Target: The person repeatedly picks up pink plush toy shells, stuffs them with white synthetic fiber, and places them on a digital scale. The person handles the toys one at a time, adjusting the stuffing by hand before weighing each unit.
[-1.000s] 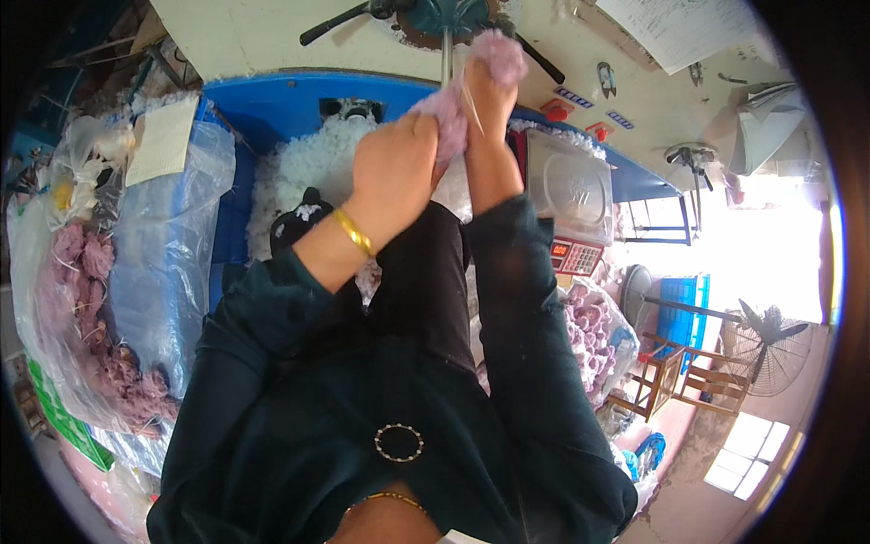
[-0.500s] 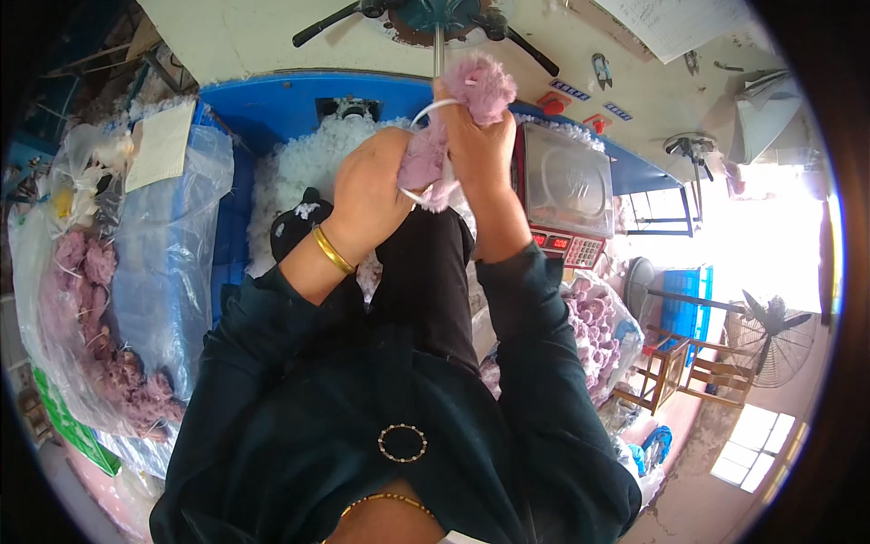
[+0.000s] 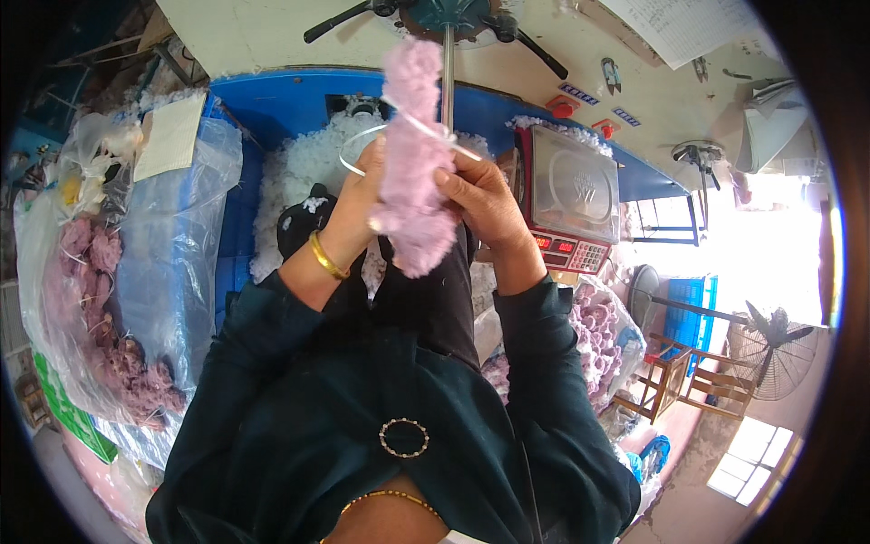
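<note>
A long, fluffy pinkish-purple plush piece (image 3: 417, 195) is held upright between my two hands, above my lap. My left hand (image 3: 360, 198) is closed around its left side, with most of the fingers hidden behind the fur. On the other side my right hand (image 3: 485, 201) grips it, thumb pressed on the front. A thin white strap (image 3: 412, 118) crosses the upper part of the plush, and another loop of it curves out past my left hand. Just behind the plush's top, a thin metal tube (image 3: 449, 77) points down from a dark green machine fitting (image 3: 446, 16).
Beneath the tube, a blue bin (image 3: 263, 95) holds white fluffy stuffing (image 3: 304, 150). At right stands a scale (image 3: 573, 186) with a red display. Plastic bags hold more purple plush pieces, left (image 3: 95, 299) and right (image 3: 594, 335). Red buttons (image 3: 563, 108) sit on the pale machine panel.
The plush has swung upright and come nearer, its front now facing me and its lower end hanging further down. My right hand has moved down to its side, and my left hand has shifted left.
</note>
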A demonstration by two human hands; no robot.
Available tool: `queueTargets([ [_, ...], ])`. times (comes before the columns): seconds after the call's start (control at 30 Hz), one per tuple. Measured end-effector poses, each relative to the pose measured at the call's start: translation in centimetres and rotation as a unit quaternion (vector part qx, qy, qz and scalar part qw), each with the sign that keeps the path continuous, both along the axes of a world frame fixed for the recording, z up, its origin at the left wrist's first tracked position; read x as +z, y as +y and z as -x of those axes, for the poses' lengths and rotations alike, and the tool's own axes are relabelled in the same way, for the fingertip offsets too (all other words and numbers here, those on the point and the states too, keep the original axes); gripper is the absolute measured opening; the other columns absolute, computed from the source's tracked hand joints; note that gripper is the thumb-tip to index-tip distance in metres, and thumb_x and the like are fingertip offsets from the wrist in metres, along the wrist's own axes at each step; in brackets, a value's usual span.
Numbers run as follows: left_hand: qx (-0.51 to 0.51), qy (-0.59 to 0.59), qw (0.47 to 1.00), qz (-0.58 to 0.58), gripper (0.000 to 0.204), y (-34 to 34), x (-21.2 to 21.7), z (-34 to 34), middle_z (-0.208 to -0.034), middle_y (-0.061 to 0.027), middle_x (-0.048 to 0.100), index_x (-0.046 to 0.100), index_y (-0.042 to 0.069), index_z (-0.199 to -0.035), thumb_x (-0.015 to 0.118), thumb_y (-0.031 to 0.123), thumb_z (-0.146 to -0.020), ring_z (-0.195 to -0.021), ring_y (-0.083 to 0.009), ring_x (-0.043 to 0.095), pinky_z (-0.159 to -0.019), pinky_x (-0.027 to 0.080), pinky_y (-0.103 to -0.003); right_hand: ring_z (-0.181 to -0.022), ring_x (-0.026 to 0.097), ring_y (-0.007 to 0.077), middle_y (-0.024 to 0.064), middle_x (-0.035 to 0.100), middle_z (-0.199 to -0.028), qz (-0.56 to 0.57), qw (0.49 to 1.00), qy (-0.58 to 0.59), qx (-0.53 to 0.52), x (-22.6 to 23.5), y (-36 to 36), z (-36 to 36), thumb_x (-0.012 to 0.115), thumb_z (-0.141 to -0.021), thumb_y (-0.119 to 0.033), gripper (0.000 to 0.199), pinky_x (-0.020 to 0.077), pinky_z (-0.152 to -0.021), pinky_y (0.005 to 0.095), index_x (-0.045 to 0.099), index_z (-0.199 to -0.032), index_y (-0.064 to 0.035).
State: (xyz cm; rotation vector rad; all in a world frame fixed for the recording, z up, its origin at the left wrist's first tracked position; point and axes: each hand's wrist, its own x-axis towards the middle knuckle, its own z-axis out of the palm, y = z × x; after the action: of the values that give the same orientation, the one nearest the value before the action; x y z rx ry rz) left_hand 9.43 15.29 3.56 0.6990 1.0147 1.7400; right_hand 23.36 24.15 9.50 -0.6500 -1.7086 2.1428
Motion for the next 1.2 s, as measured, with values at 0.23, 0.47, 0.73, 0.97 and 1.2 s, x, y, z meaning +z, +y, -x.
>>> queueTargets([
  [0.23, -0.074, -0.161, 0.984, 0.021, 0.048, -1.7, 3.1, -0.8, -0.111, -0.0179, 0.059, 0.048, -0.004, -0.121, 0.047, 0.032, -0.088, -0.096, -0.0251, 0.061, -0.084, 0.052, -0.038, -0.056, 0.052, 0.0211, 0.0082, 0.048, -0.058, -0.257, 0.952, -0.093, 0.141, 1.9, -1.7, -0.7, 0.078, -0.074, -0.031, 0.044, 0.0392, -0.051, 0.0338, 0.047, -0.067, -0.0011],
  [0.47, -0.171, -0.333, 0.926, -0.055, 0.047, 1.3, -1.0, 0.9, -0.115, -0.0191, 0.058, 0.052, -0.001, -0.117, 0.049, 0.034, -0.086, -0.107, -0.0296, 0.057, -0.092, 0.048, -0.043, -0.057, 0.049, 0.0378, 0.0186, 0.047, -0.06, -0.471, 0.875, -0.104, 0.035, 3.3, -2.4, -1.7, 0.07, -0.078, -0.028, 0.036, 0.0386, -0.051, 0.0406, 0.051, -0.063, -0.0016],
  [0.73, 0.039, -0.03, 0.997, 0.054, 0.035, 1.9, 3.5, -1.6, -0.087, -0.0056, 0.06, 0.056, 0.005, -0.093, 0.062, 0.04, -0.088, -0.076, -0.0178, 0.062, -0.066, 0.05, -0.029, -0.045, 0.037, 0.0267, 0.0192, 0.04, -0.054, -0.586, 0.766, -0.054, -0.259, -0.3, 8.4, 7.4, 0.061, -0.074, -0.019, 0.028, 0.0361, -0.046, 0.0372, 0.049, -0.061, 0.002],
  [0.97, 0.123, 0.513, 0.846, 0.077, 0.039, 0.5, 3.9, -1.9, -0.071, -0.015, 0.057, 0.053, -0.002, -0.092, 0.071, 0.03, -0.079, -0.06, -0.0268, 0.058, -0.055, 0.046, -0.036, -0.049, 0.042, 0.0293, 0.0177, 0.045, -0.057, -0.576, 0.779, -0.048, -0.243, -0.4, 5.5, 5.0, 0.061, -0.072, -0.015, 0.022, 0.0382, -0.047, 0.0374, 0.05, -0.06, 0.0],
  [1.2, 0.057, 0.424, 0.901, -0.073, 0.028, -0.9, 2.1, 0.2, -0.082, -0.0156, 0.061, 0.056, -0.002, -0.093, 0.065, 0.023, -0.084, -0.072, -0.0304, 0.062, -0.068, 0.051, -0.041, -0.045, 0.038, 0.0171, 0.0122, 0.042, -0.05, -0.519, 0.834, -0.077, -0.17, 1.3, 2.9, 3.1, 0.061, -0.075, -0.012, 0.024, 0.035, -0.045, 0.0323, 0.049, -0.059, 0.0011],
])
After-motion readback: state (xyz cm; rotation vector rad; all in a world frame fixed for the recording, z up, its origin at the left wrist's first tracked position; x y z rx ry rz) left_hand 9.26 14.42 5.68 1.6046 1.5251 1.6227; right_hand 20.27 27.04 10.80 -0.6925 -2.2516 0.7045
